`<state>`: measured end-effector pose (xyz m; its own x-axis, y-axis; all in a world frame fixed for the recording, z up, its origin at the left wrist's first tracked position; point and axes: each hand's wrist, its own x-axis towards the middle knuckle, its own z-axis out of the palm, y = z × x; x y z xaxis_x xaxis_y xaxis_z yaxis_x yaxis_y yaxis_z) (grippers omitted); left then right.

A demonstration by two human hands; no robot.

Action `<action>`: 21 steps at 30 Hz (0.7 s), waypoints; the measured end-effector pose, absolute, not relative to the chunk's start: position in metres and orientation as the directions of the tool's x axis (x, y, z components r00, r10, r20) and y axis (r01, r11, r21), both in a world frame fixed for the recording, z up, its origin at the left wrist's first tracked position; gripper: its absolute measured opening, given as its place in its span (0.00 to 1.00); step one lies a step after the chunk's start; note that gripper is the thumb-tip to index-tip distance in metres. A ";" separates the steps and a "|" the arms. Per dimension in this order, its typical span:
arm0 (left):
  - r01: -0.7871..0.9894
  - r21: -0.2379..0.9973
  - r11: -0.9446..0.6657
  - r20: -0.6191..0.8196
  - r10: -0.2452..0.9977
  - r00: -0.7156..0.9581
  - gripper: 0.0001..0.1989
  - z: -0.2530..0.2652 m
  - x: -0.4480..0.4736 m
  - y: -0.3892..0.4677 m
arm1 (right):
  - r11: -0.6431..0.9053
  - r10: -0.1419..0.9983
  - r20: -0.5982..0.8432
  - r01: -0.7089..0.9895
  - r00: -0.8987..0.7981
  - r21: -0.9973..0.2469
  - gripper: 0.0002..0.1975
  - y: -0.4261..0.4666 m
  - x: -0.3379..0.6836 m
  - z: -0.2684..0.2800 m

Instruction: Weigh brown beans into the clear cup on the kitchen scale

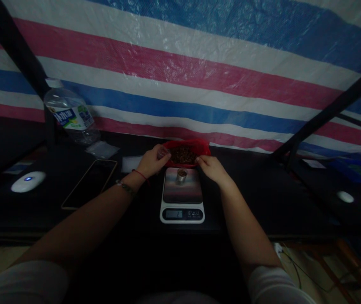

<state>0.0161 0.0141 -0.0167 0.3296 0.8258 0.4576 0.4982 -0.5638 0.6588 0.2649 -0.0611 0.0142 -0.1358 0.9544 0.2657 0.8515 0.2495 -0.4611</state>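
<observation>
A red plastic bag [203, 145], spread open, holds many small dark brown pieces [183, 154]. At its left edge, my left hand [151, 162] is closed around a small see-through plastic item [163, 152], whose exact kind I cannot make out. The fingertips of my right hand [210, 166] pinch the bag's front right rim. Between my hands lies a white kitchen scale [183, 207] with a dark, shiny plate and a lit display. A small metal cup [181, 175] with brown contents stands upright on the plate.
Left on the black table [246, 198] are a phone [90, 184], a white oval device [28, 181], small clear bags [102, 149] and a large plastic bottle [71, 110]. Slanted dark posts [326, 112] stand at both sides before a striped plastic sheet [183, 76].
</observation>
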 end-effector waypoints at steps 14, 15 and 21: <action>0.496 0.713 -0.496 0.422 0.868 0.262 0.16 -0.013 0.017 0.013 | 0.257 0.894 0.447 0.846 -0.025 -0.467 0.14 -0.052 0.274 0.003; 0.488 0.712 -0.505 0.443 0.862 0.247 0.16 -0.013 0.017 0.013 | 0.277 0.861 0.508 0.836 0.003 -0.474 0.13 -0.052 0.275 0.003; 0.457 0.695 -0.555 0.527 0.826 0.201 0.15 -0.014 0.017 0.013 | 0.360 0.783 0.622 0.805 0.015 -0.472 0.12 -0.055 0.272 0.006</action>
<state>0.0167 0.0131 -0.0138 0.2007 0.8258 0.5271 0.4568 -0.5548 0.6953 0.2717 -0.0551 0.0058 0.0150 0.7829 0.6219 0.8048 0.3597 -0.4722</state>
